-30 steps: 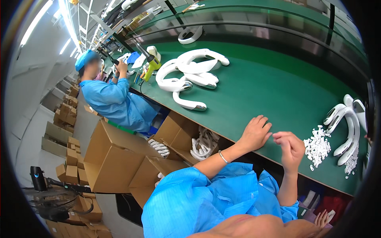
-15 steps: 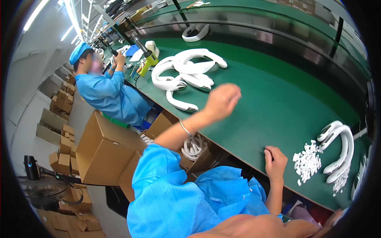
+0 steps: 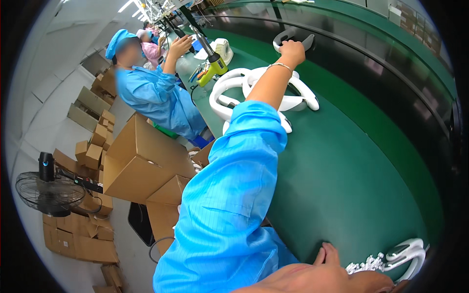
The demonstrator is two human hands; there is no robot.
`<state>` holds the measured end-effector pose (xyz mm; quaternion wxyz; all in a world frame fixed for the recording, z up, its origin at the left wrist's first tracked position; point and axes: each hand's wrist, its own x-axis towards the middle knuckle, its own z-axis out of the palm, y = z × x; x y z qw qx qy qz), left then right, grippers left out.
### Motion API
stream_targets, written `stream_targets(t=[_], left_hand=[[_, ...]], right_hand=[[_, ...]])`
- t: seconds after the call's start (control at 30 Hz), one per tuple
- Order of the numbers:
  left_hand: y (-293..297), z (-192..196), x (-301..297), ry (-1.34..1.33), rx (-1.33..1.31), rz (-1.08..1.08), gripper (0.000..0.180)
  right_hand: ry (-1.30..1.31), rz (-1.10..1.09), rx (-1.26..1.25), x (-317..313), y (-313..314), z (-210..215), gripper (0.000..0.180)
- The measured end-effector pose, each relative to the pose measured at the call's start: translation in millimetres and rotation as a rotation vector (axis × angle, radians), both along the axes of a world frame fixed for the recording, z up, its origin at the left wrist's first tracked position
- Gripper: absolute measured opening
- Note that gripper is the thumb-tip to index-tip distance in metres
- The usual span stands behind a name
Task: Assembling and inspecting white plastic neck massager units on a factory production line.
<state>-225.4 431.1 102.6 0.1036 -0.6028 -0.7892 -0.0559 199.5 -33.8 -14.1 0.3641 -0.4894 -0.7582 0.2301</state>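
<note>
My left hand (image 3: 293,52) stretches far forward over the bench, its fingers curled at the near edge of a white U-shaped neckband (image 3: 309,42) lying by the dark back panel. The fingertips are hidden. Under and beside my left forearm lies a tangled group of similar white neckbands (image 3: 225,95). My right hand (image 3: 328,254) rests at the bench's near edge, fingers bent together; most of it is hidden by my shoulder. Anything inside it is out of sight. Close to it sits a heap of small white plastic parts (image 3: 365,264), with more neckbands (image 3: 413,254) beyond.
A yellow-green heat gun (image 3: 214,69) stands past the group, near a small white fan-like device (image 3: 223,51). A co-worker in blue (image 3: 159,95) works at the far left. An open carton (image 3: 141,163) stands beside the green bench (image 3: 337,180); a black floor fan (image 3: 49,190) is further left.
My left hand has moved from above the middle of the bench forward to the neckband at the back. The view has swung left. The co-worker's hands have shifted.
</note>
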Motion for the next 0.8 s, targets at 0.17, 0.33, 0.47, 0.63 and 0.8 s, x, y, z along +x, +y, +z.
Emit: stream_targets(t=[0.17,0.33,0.47,0.63,0.8], left_hand=[[56,-32,11,-0.020,-0.154,0.167,0.055],[91,-67,9,-0.052,-0.230,0.259,0.069],[97,-75,-6,-0.166,-0.231,0.296,0.066],[90,-78,-32,0.120,-0.159,0.032,0.029],[69,-65,28,-0.048,-0.109,-0.083,0.017]], right_hand=[[-0.030,0.080,0.000,49,-74,-142,0.012],[0.166,-0.172,-0.256,-13,20,46,0.012],[0.181,-0.223,-0.392,-9,18,50,0.013],[-0.090,0.044,-0.226,78,-127,-175,0.014],[0.246,0.017,-0.570,47,-23,-75,0.016]])
